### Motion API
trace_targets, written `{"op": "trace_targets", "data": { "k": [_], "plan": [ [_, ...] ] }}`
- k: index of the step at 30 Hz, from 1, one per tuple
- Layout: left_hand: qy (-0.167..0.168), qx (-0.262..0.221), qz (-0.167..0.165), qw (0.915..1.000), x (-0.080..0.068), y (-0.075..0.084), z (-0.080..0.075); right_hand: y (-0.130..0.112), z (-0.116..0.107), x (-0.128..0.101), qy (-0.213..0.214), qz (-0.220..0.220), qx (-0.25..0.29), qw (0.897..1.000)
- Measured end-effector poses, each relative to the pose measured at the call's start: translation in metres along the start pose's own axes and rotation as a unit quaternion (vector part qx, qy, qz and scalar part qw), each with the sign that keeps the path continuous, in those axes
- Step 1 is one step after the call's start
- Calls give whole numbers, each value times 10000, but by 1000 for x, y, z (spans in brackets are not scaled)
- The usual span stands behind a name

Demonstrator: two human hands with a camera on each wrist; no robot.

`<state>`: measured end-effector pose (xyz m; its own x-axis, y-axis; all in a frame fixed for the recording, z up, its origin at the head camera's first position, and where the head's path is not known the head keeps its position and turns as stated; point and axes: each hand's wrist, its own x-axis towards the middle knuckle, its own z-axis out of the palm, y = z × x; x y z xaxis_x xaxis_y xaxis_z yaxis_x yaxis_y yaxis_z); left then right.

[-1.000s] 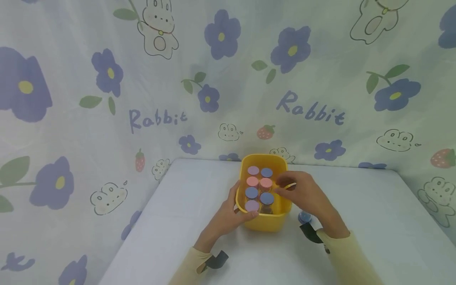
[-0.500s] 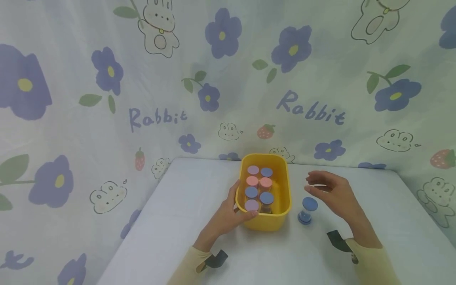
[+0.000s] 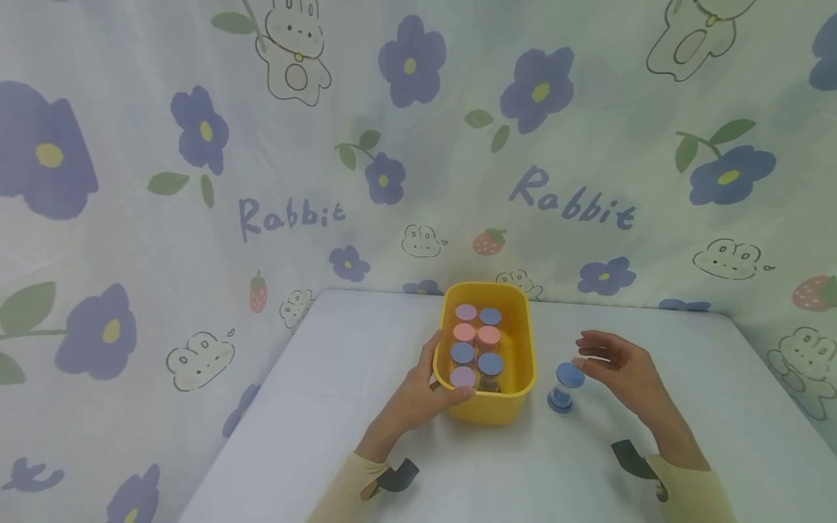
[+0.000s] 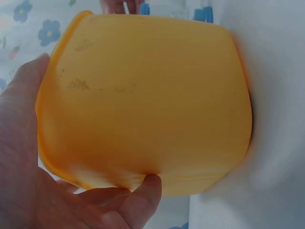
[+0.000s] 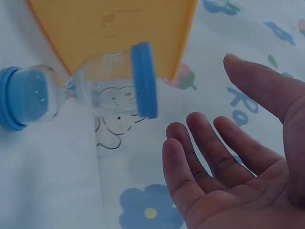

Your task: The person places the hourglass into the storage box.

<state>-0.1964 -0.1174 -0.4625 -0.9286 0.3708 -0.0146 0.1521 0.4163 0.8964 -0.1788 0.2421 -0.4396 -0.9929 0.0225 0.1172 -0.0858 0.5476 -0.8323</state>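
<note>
A yellow plastic bin [image 3: 485, 409] stands on the table, with several hourglasses inside it. Their round caps are lilac, pink and blue, and they stand in two columns. My left hand [image 3: 421, 396] grips the bin's near left corner, thumb at the front rim and fingers along the left side. In the left wrist view its curled fingers [image 4: 145, 198] touch the wall. To the right of the bin a blue hourglass [image 3: 570, 375] stands upright, blue sand in its lower bulb. My right hand [image 3: 621, 367] hovers just beside its top cap, holding nothing, fingers spread in the right wrist view.
A white cloth covers the table [image 3: 340, 349]. Behind it hangs a curtain [image 3: 445, 138] printed with flowers and rabbits. The bin's right-hand column [image 3: 516, 349] shows bare yellow floor.
My right hand has come out of the bin and moved right, then lowered toward the blue hourglass, which is now in full view. My left hand stays on the bin.
</note>
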Motion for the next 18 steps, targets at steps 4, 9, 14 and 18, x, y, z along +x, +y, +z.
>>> {"op": "trace_targets", "data": {
  "k": [4, 9, 14, 18],
  "plan": [
    [-18, -29, 43, 10000, 0, 0, 0, 11, 1, -1, -201, 103, 105, 9997],
    [-6, -29, 61, 10000, 0, 0, 0, 20, 2, -2, -441, 57, 295, 9986],
    [14, -15, 63, 10000, 0, 0, 0, 25, 4, -3, -658, 120, 342, 9972],
    [23, -46, 96, 9999, 1, 0, 1, 26, 5, -4, -869, 265, 283, 9955]
  ]
}}
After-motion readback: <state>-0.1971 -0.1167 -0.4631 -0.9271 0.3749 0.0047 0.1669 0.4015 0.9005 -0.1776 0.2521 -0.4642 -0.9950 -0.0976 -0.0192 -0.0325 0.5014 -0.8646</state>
